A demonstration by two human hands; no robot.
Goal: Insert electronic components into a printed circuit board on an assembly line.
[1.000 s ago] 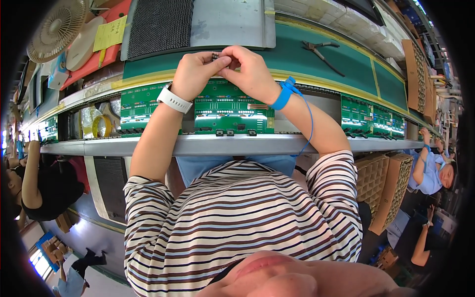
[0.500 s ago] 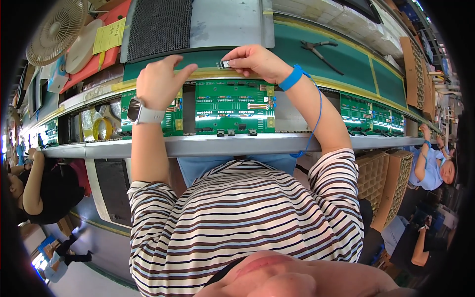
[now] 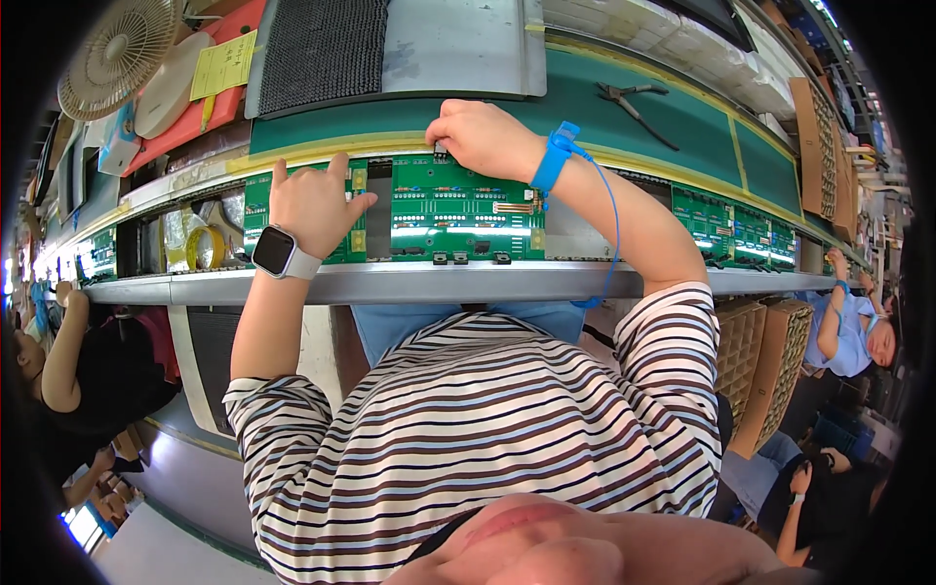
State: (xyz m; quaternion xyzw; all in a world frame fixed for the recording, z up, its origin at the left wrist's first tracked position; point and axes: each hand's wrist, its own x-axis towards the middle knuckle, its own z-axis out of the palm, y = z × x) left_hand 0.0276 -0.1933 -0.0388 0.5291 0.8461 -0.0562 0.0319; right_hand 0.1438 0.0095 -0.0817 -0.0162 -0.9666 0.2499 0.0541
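My right hand [image 3: 478, 136] pinches a small black electronic component with metal legs [image 3: 441, 150] at the far edge of a green circuit board [image 3: 468, 208]. Whether its legs sit in the board cannot be made out. A blue wrist strap [image 3: 552, 166] with a coiled cord is on my right wrist. Over the neighbouring circuit board [image 3: 359, 219] to the left hovers my left hand [image 3: 312, 207], empty, with thumb and fingers apart. Several black parts [image 3: 469, 258] stand along the near edge of the middle board.
Cutting pliers [image 3: 639, 102] lie on the green mat beyond the rail. Behind the boards stands a metal tray [image 3: 458, 49] beside a black ridged mat [image 3: 322, 49]. More circuit boards [image 3: 731, 224] sit rightward; a tape roll [image 3: 203, 248] is left. A fan [image 3: 119, 49] stands far left.
My right hand has brought the component nearer, down to the middle board's far edge. My left hand has moved nearer over the left board, its fingers spread.
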